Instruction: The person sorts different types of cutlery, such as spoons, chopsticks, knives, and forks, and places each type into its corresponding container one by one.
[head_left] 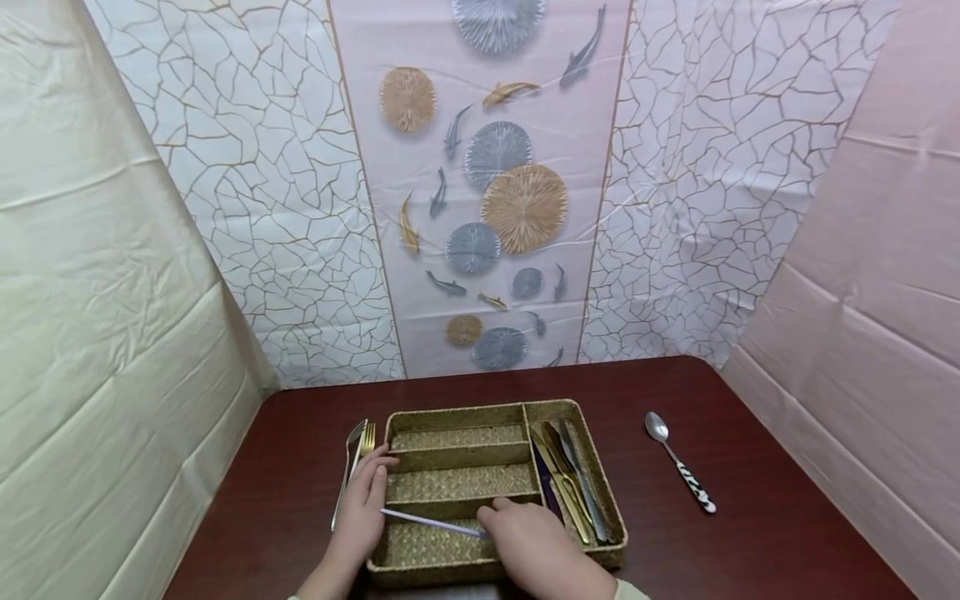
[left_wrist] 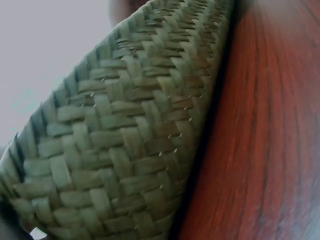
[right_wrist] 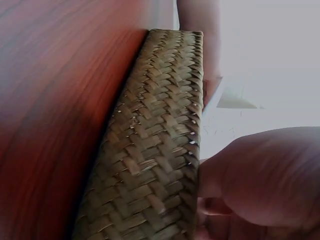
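A woven cutlery tray (head_left: 456, 456) lies on the table between both hands. My left hand (head_left: 363, 508) rests along its left side, fingertips at the rim. My right hand (head_left: 540, 546) is low over the tray's front edge and grips a slim lavender piece of cutlery (head_left: 435, 523). That piece slants across the front compartment, its far end right by the left hand; its kind is hidden. Several knives (head_left: 577, 483), gold and silver, lie in the tray's right compartment beside a dark purple handle (head_left: 546, 483). The left wrist view shows the tray's outer wall (left_wrist: 115, 135).
Left of the tray lie a gold fork (head_left: 368, 437) and a silver piece of cutlery (head_left: 347, 475), partly behind the left hand. A spoon (head_left: 678, 462) with a black-and-white handle lies to the right on the dark red table (head_left: 757, 533). Patterned cloth (head_left: 487, 250) hangs behind.
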